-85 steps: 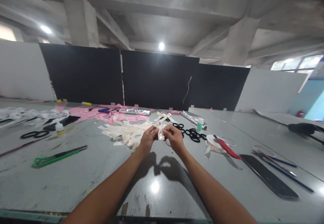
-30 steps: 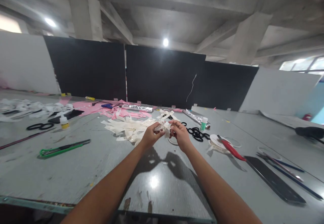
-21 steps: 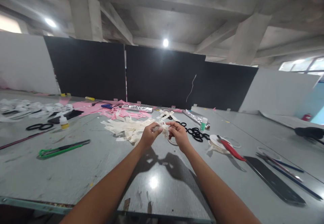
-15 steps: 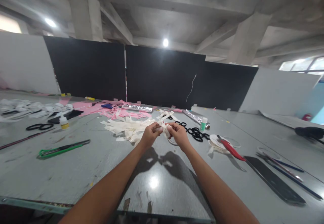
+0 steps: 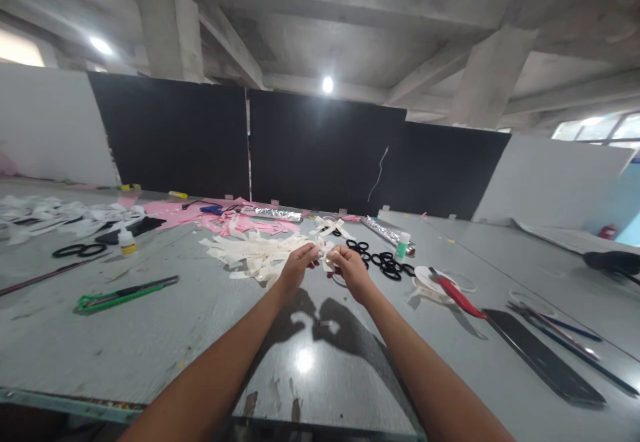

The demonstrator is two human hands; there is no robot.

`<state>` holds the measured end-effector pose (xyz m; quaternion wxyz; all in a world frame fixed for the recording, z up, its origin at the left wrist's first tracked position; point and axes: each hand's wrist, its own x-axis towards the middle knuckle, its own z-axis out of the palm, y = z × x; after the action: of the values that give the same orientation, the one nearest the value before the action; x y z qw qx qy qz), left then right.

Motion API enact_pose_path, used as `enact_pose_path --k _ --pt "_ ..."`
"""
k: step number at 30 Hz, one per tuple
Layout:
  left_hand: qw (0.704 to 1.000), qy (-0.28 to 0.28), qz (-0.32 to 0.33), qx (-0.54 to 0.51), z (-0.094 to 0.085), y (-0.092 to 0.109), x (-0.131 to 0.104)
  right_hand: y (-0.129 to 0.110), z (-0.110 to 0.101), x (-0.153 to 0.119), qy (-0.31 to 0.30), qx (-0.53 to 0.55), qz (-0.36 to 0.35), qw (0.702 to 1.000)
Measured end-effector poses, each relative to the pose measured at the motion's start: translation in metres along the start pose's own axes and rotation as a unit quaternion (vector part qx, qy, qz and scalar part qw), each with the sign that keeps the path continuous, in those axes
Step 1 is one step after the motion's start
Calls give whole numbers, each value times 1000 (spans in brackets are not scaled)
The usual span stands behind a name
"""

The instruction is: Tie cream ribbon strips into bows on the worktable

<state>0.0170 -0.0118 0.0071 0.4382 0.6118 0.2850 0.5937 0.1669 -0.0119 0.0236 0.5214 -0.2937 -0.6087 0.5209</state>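
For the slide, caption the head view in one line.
Left hand and right hand pinch a cream ribbon piece above a grey table, beside a ribbon pile and black rings.

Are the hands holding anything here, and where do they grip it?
Both hands pinch one small cream ribbon piece above the table: the left hand at its left end, the right hand at its right end. The exact finger placement is too small to tell.

a grey table (image 5: 210, 322) carries cream strips (image 5: 250, 255) at 12 o'clock and black rings (image 5: 385, 263) at 1. a green cutter (image 5: 123, 293) lies at 10, pink scraps (image 5: 200, 219) at 11, a black ruler (image 5: 543, 357) at 3.
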Motion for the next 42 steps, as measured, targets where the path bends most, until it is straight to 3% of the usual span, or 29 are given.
enact_pose_path --k 7,12,16,21,26,36,42 --pt "998 9 -26 -52 4 6 -2 2 -1 -1 -34 58 3 998" --pt "998 -19 -32 -52 3 7 -4 5 -3 -1 -29 131 20 991" --pt "993 -44 -56 -95 5 7 -6 3 -3 -1 -39 128 41 990" --pt "998 -33 -40 -42 3 1 -3 1 -4 -4 -54 122 35 990" --pt "999 7 -27 -42 -2 -7 2 3 -4 -3 -26 115 29 993" --pt "997 -46 -16 -65 2 -3 -1 2 3 -2 -2 199 24 980" --pt "984 -65 -68 -153 5 3 -5 5 1 0 48 225 7 973"
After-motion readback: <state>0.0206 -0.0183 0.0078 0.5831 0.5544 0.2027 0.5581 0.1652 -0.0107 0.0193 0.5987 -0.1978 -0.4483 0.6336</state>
